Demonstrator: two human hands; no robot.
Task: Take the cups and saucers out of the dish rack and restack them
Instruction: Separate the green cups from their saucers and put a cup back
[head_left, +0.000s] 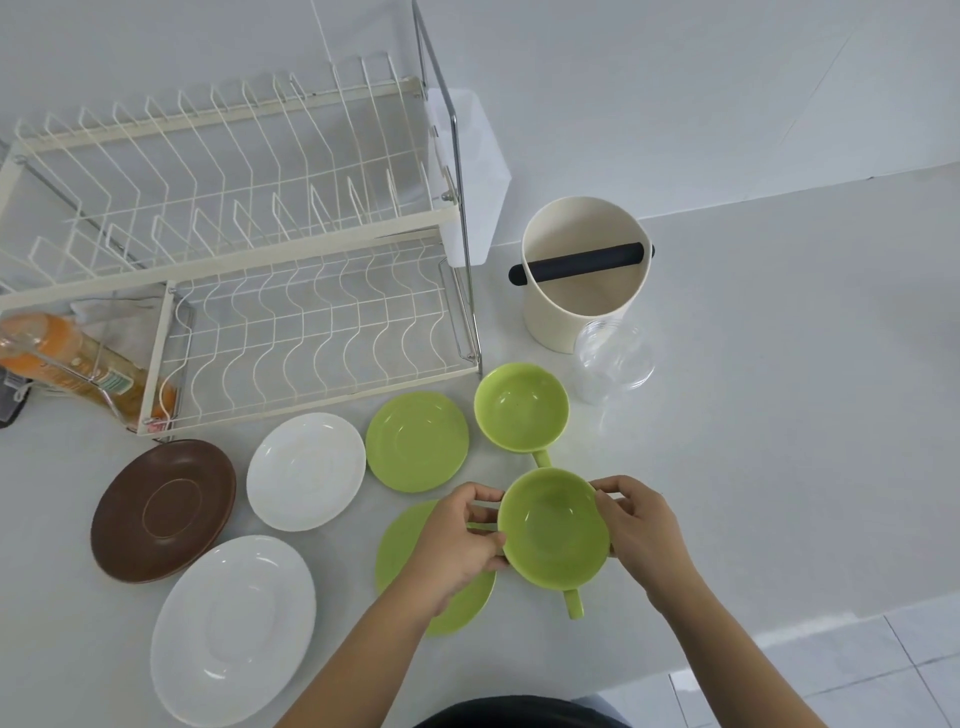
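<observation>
You gripped the glossy green handled cup (553, 525) with curled left hand (457, 535) and right hand (641, 530), beside the green round saucer (452, 608)

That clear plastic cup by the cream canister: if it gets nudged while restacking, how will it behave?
The clear cup looks thin-walled and empty, so probably very light and easily knocked. It seems to stand close against the canister, which may stop it one way. If tipped, its round wall would likely let it roll across the counter.
</observation>
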